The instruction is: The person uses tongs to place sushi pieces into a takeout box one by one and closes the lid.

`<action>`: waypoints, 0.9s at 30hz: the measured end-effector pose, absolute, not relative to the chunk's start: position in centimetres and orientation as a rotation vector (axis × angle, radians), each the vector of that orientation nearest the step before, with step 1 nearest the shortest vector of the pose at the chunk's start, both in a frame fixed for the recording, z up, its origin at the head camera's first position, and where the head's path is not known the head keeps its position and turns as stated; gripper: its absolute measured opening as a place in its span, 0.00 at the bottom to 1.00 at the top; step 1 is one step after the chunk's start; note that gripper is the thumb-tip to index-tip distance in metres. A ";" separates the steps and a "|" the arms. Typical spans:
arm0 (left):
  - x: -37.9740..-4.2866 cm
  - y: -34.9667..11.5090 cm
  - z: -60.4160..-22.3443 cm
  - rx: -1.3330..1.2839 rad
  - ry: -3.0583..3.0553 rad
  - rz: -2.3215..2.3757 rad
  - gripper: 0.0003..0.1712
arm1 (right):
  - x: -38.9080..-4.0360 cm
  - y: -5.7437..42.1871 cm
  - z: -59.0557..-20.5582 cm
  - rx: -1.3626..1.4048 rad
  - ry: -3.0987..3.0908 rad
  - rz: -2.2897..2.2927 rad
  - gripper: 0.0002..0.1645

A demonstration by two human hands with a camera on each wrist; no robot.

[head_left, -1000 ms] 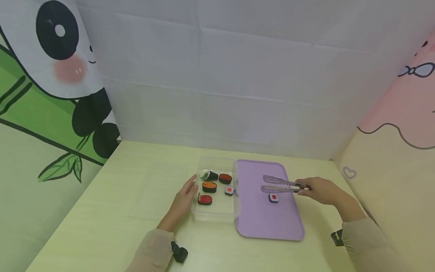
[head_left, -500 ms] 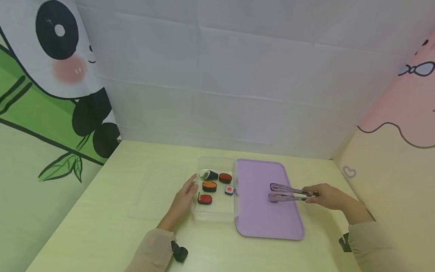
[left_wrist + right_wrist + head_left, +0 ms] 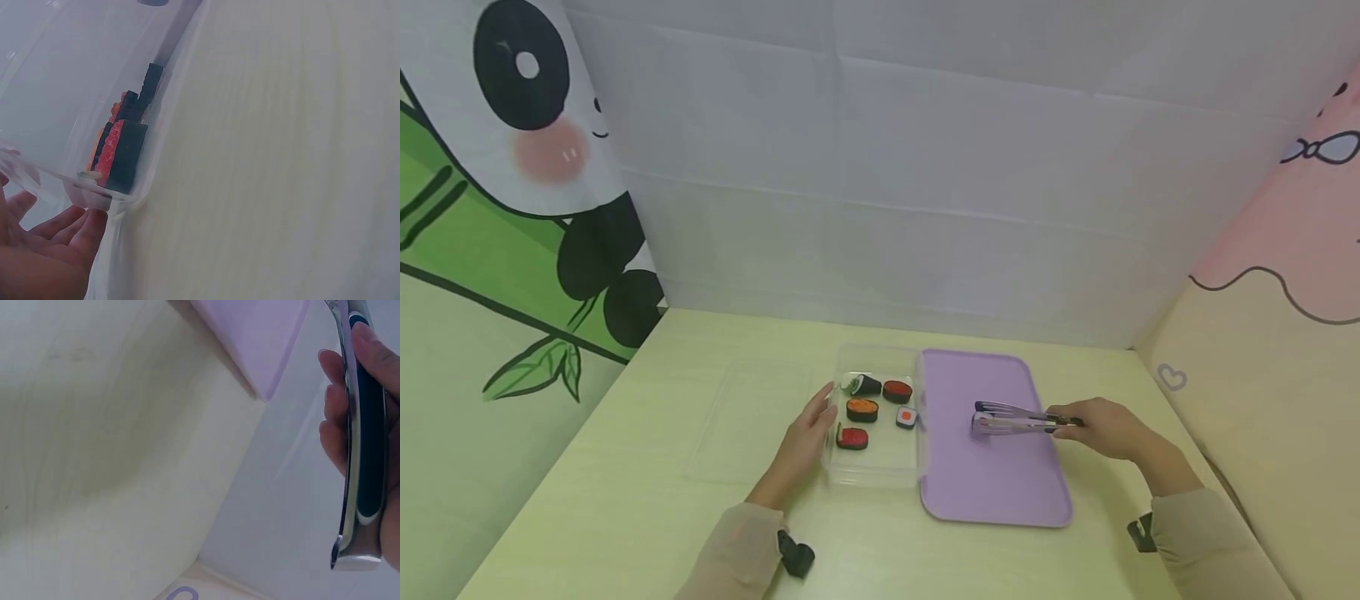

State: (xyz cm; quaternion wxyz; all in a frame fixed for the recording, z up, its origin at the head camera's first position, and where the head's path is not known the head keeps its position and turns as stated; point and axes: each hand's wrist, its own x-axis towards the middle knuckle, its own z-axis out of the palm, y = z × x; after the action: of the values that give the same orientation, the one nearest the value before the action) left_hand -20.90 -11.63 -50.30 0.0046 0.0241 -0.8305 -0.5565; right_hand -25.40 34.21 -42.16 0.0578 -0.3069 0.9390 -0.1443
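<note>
My right hand (image 3: 1101, 425) grips metal tongs (image 3: 1026, 422) by their dark-inlaid handle (image 3: 370, 437), thumb on one side and fingers on the other. The tong tips are close together over the purple tray (image 3: 992, 492), around a small sushi roll (image 3: 983, 422) with a red centre, mostly hidden by the metal. My left hand (image 3: 805, 437) rests its extended fingers against the left wall of a clear plastic container (image 3: 874, 479); in the left wrist view its fingertips (image 3: 94, 219) touch the outside near a corner. Inside lie several sushi pieces, including a red-topped one (image 3: 852, 438) and an orange-topped one (image 3: 862, 410).
A clear flat lid (image 3: 737, 425) lies on the pale table (image 3: 625, 500) left of the container. The purple tray sits right against the container's right side. A white wall cloth (image 3: 880, 250) stands behind, with patterned cloths on both sides.
The tongs shifted right and down over the sushi roll on the tray, then closed around it and moved back left. My left hand and the container stayed put.
</note>
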 end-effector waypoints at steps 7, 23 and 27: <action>-21.1 -11.6 -50.3 0.099 -2.613 -1.739 0.33 | -25.5 31.7 -40.4 -1.023 2.903 -0.478 0.25; -21.1 -11.6 -50.6 0.077 -2.592 -1.759 0.33 | -24.7 23.8 -39.9 -1.142 2.836 -0.471 0.18; -20.9 -11.6 -50.5 0.085 -2.584 -1.775 0.33 | -24.8 22.8 -40.4 -1.184 2.822 -0.463 0.15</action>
State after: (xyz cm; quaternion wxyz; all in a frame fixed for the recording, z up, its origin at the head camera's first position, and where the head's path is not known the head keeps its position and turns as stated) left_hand -20.93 -11.55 -50.46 0.0028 0.0270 -0.8239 -0.5661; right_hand -24.81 22.83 -40.42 0.0232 -0.3825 0.9115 -0.1494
